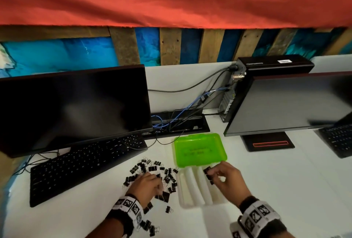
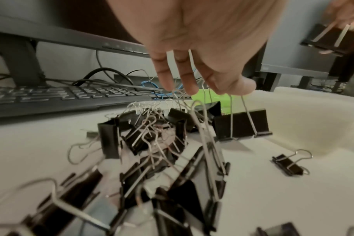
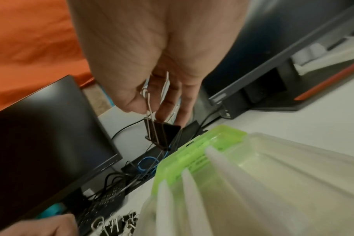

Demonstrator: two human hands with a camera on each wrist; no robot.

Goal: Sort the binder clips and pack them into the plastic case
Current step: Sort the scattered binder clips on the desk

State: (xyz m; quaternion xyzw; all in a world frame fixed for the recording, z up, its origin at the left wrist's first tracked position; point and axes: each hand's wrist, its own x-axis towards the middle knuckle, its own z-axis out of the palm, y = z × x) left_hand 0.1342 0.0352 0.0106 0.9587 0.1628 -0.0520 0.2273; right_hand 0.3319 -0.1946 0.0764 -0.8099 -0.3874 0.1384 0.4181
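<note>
While above case (image 1: 192,190), right hand (image 1: 225,177) pinching clip (image 3: 162,134)

two monitors (image 1: 72,108), two keyboards (image 1: 85,163), one case (image 1: 200,197)

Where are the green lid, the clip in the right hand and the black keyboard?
green lid (image 1: 200,150), head view, middle of its inner face.
clip in the right hand (image 3: 164,134), right wrist view, its black body.
black keyboard (image 1: 80,163), head view, middle keys.
</note>
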